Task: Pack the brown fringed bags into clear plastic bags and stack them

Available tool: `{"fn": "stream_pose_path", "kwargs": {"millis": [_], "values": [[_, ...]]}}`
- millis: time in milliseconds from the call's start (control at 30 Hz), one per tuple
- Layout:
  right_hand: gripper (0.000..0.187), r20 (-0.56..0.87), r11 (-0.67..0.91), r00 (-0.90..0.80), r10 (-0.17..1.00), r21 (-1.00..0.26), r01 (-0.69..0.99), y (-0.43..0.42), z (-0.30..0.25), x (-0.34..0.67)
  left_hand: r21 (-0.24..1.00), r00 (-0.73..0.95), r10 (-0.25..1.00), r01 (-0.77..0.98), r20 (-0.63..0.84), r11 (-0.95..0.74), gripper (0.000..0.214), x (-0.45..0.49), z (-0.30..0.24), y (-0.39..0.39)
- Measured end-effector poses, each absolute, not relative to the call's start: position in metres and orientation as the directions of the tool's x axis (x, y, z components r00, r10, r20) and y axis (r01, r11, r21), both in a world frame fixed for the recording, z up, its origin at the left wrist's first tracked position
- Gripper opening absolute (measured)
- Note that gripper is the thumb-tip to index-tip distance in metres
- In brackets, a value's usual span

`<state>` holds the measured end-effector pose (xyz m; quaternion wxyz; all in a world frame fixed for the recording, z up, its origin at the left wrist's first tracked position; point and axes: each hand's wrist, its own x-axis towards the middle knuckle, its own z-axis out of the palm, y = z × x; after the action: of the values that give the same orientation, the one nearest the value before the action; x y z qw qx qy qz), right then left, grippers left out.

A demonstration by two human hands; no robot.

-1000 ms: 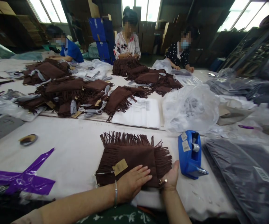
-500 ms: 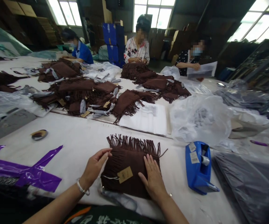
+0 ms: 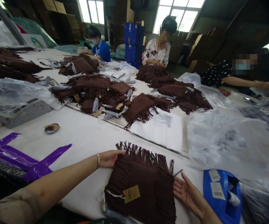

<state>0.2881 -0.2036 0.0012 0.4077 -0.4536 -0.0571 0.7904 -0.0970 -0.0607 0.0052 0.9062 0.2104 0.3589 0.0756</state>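
A dark brown fringed bag (image 3: 143,183) lies flat on the white table in front of me, fringe pointing away. A tan paper tag (image 3: 132,194) on a white string rests on its front. My left hand (image 3: 110,158) is at the bag's upper left corner, closed on its edge, with the fingertips partly hidden by the bag and fringe. Beside the right edge, my right hand (image 3: 187,193) is open, palm turned toward the bag, its fingertips at the side. Crumpled grey wrapping shows under the bag's near left corner.
A blue tape dispenser (image 3: 220,197) stands right of my right hand. Purple tape (image 3: 36,168) and a tape roll (image 3: 52,128) lie left. Beyond are piled brown fringed bags (image 3: 90,85), white sheets (image 3: 159,127) and clear plastic bags (image 3: 227,140). Several co-workers sit across the table.
My right hand has come off the bag's front and moved to its right edge. My left hand stays at the upper left corner. The view has turned left.
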Motion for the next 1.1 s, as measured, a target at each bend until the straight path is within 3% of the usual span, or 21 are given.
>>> {"fn": "stream_pose_path", "kwargs": {"millis": [167,267,367,467,533,633,733,833,900,1000,1100], "values": [[0.05,-0.608,-0.791,-0.512,0.607,-0.401,-0.462,-0.136,0.022,0.256,0.379,0.834,0.093,0.145,-0.545,0.914,0.041,-0.063,0.002,-0.029],[0.055,-0.586,-0.829,-0.588,0.557,-0.43,-0.358,-0.111,0.02,0.245,0.387,0.839,0.013,0.237,-0.544,0.891,0.045,-0.046,-0.006,-0.016],[0.053,-0.583,-0.843,-0.62,0.525,-0.455,-0.285,-0.1,0.012,0.24,0.444,0.83,-0.013,0.312,-0.558,0.84,0.055,-0.028,-0.014,-0.006],[0.044,-0.54,-0.77,-0.57,0.619,-0.562,-0.303,-0.101,0.016,0.241,0.591,0.843,0.029,0.352,-0.537,0.726,0.064,-0.013,-0.008,0.0],[0.042,-0.505,-0.671,-0.491,0.71,-0.697,-0.252,-0.11,0.028,0.244,0.754,0.877,0.097,0.342,-0.47,0.561,0.065,-0.008,0.008,-0.003],[0.042,-0.402,-0.421,-0.437,0.805,-0.905,0.056,-0.135,0.044,0.243,0.96,0.951,0.138,0.272,-0.278,0.064,0.058,-0.011,0.036,-0.022],[0.046,-0.202,0.002,-0.475,0.856,-0.919,0.394,-0.174,0.042,0.229,0.895,0.992,0.11,0.099,-0.056,-0.435,0.067,-0.023,0.049,-0.06],[0.054,-0.058,0.252,-0.492,0.869,-0.803,0.54,-0.218,0.025,0.211,0.771,0.989,0.137,0.04,0.061,-0.636,0.073,-0.041,0.044,-0.101],[0.048,-0.011,0.281,-0.488,0.873,-0.807,0.52,-0.241,0.017,0.204,0.748,0.983,0.165,0.05,0.081,-0.662,0.066,-0.051,0.04,-0.123],[0.037,0.048,0.192,-0.436,0.899,-0.937,0.293,-0.259,0.026,0.207,0.759,0.977,0.195,0.065,0.083,-0.648,0.051,-0.06,0.039,-0.143],[0.045,0.125,0.141,-0.135,0.983,-0.983,0.117,-0.249,0.05,0.219,0.768,0.965,0.242,0.08,0.1,-0.636,0.039,-0.06,0.048,-0.153]]}}
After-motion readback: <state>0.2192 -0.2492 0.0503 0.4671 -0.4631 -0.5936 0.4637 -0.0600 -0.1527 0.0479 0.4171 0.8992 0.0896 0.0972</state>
